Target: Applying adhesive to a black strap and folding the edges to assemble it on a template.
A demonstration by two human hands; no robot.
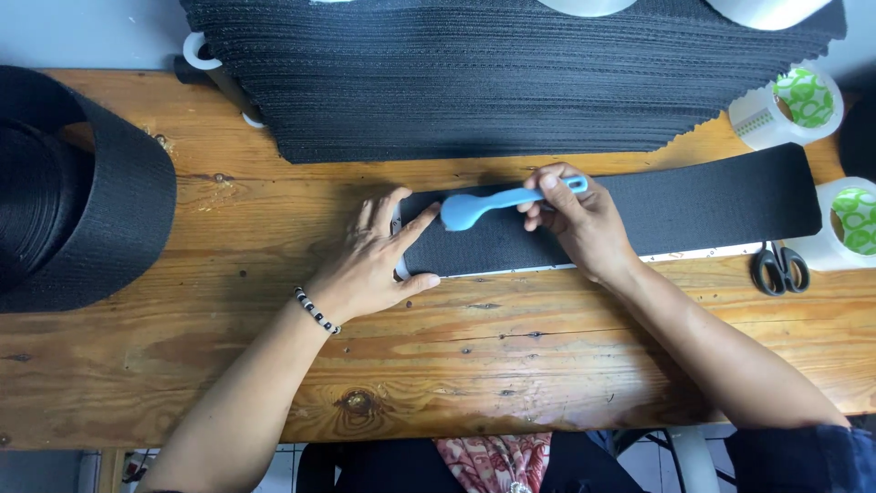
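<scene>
Webbing, a black strip, lay flat across the middle of the frame on a wooden table, with a pale metal ruler showing along its lower edge. The left hand was spread open and pressed down on the strip's left end, gripping nothing. The right hand was closed around the handle of a blue brush-like tool, whose rounded head rested on the strip just right of the left fingertips. Judging from that, work on the strip sat at its left end, with the long stretch toward the right of the frame seemingly untouched. Scissors lay unused at the right, near two tape rolls; stacked black sheets filled the top.
</scene>
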